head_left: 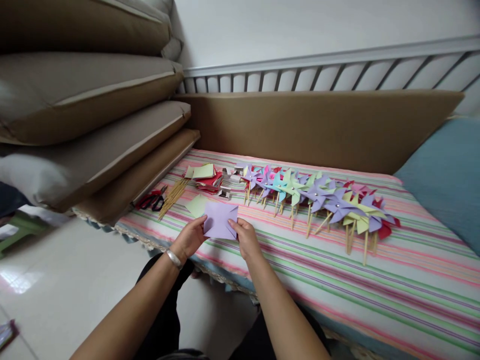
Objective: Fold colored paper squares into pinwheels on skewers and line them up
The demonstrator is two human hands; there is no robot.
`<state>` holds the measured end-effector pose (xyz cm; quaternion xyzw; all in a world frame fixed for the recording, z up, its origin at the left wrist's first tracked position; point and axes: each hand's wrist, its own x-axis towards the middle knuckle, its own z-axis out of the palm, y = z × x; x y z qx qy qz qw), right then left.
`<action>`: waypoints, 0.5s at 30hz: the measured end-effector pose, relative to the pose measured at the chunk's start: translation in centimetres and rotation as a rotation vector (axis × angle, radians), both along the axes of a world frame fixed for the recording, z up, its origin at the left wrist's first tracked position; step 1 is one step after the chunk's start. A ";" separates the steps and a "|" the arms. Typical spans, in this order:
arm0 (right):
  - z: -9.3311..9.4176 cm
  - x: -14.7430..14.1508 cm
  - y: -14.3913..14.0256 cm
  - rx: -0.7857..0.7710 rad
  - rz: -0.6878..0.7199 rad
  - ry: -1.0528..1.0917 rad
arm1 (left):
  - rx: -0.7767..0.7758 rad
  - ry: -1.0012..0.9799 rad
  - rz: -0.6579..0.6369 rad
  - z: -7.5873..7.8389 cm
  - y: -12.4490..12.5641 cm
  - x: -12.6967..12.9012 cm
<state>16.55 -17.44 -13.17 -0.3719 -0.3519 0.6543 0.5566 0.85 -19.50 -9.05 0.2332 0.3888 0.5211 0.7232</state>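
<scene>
A square of purple paper, with slits running in from its corners, is held up between both hands. My left hand pinches its left edge, thumb on top. At the right edge, my right hand grips it in the same way. Behind it a pale green paper square lies on the striped cloth. Farther back is a stack of red and green paper squares. Thin wooden sticks lie to the left, beside red- and black-handled tools.
Finished paper pinwheels on sticks lie in a long row to the right. Small shiny boxes sit by the paper stack. Large cushions are piled at the left, and a brown board stands along the back.
</scene>
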 end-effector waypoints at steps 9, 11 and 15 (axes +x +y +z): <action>-0.2 0.2 -0.1 -0.022 0.016 -0.026 | -0.045 0.208 -0.005 -1.4 0.4 0.2; -0.4 0.2 0.0 -0.021 0.022 -0.033 | -0.067 0.216 -0.006 -1.5 0.6 0.0; -0.9 0.3 0.3 -0.019 0.037 -0.043 | -0.102 0.202 -0.039 -1.3 0.7 -0.4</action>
